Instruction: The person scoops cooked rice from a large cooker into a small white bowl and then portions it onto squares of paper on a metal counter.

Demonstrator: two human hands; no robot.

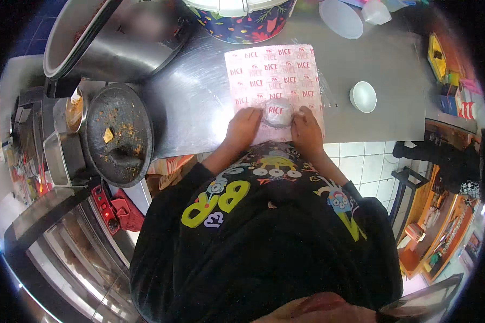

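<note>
A round, domed bundle point(278, 112) in whitish wrapping with red print sits at the near part of a stack of printed paper sheets point(273, 74). My left hand point(243, 126) holds the left side of the bundle's wrapping, its fingers curled in. On the opposite side, my right hand point(308, 128) grips the wrapping with bent fingers. Both hands rest low over the paper, close to the table's front edge. What lies inside the bundle is hidden.
The steel table point(186, 105) carries a small white bowl point(363, 97) at right and a patterned lidded tub point(242, 24) behind the paper. A large metal pot point(125, 36) stands back left, with a dark stone mortar point(121, 157) holding a pestle nearer me. A white oval lid point(341, 18) lies back right.
</note>
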